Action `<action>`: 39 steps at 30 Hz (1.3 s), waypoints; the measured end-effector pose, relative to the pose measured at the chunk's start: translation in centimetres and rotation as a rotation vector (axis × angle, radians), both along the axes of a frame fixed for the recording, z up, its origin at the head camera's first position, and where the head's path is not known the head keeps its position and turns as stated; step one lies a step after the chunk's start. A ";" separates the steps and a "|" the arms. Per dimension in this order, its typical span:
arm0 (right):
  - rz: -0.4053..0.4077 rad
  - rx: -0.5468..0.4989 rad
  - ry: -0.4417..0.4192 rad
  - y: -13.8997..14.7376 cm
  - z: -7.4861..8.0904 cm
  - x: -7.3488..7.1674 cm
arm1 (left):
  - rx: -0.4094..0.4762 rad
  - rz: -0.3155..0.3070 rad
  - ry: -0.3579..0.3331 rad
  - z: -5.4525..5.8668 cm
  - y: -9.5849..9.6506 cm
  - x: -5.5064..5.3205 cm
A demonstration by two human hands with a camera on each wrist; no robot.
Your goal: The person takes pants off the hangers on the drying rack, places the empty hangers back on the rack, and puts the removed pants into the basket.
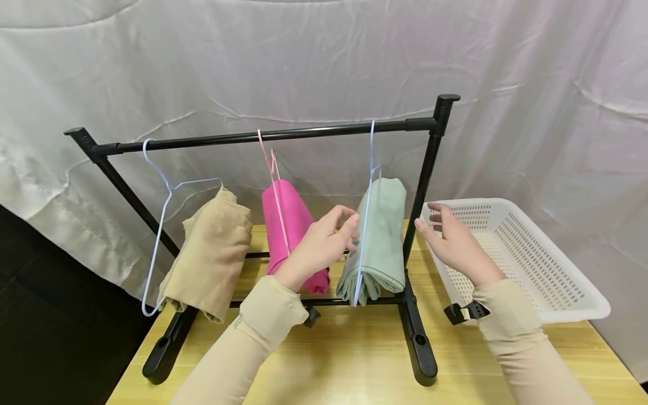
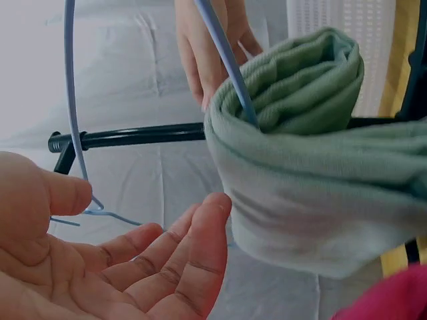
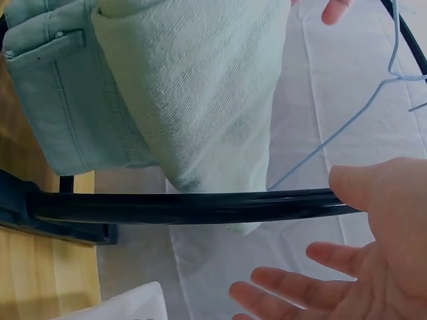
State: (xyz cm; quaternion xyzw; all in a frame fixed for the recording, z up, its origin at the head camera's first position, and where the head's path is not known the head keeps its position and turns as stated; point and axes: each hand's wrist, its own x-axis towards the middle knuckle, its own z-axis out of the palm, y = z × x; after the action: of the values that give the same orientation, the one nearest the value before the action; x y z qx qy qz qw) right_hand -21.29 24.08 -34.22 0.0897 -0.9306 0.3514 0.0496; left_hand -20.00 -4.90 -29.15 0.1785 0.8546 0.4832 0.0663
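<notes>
Folded pale green trousers (image 1: 386, 225) hang over a blue wire hanger (image 1: 365, 225) at the right part of the black rack's rail (image 1: 314, 133). Just left of them is my left hand (image 1: 326, 239), fingers loosely bent and holding nothing; in the left wrist view a fingertip comes right at the green cloth (image 2: 300, 200). My right hand (image 1: 458, 244) is on the other side, by the rack's right post (image 1: 427, 180). Its fingers are spread, with nothing in them, in the right wrist view. Part of the green bundle's left edge lies behind the hanger wire.
A magenta folded garment (image 1: 288, 219) hangs on a pink hanger (image 1: 264, 147) mid-rail, partly behind my left arm. Farther left, a tan folded garment (image 1: 212, 253) hangs on another blue hanger (image 1: 167, 197). A white plastic basket (image 1: 567, 270) stands right of the rack on the wooden table (image 1: 354, 360).
</notes>
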 end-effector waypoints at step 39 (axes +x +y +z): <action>0.091 -0.245 0.257 -1.4 -2.7 -4.3 | 0.649 -0.112 -0.291 -0.9 3.4 0.9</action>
State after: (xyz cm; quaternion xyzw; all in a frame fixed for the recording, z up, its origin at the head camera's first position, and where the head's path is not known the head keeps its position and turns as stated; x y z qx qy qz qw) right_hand -25.59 22.70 -36.91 0.1693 -0.8618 0.4496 0.1630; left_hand -19.12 -1.48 -30.03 0.1661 0.6271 0.7454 0.1533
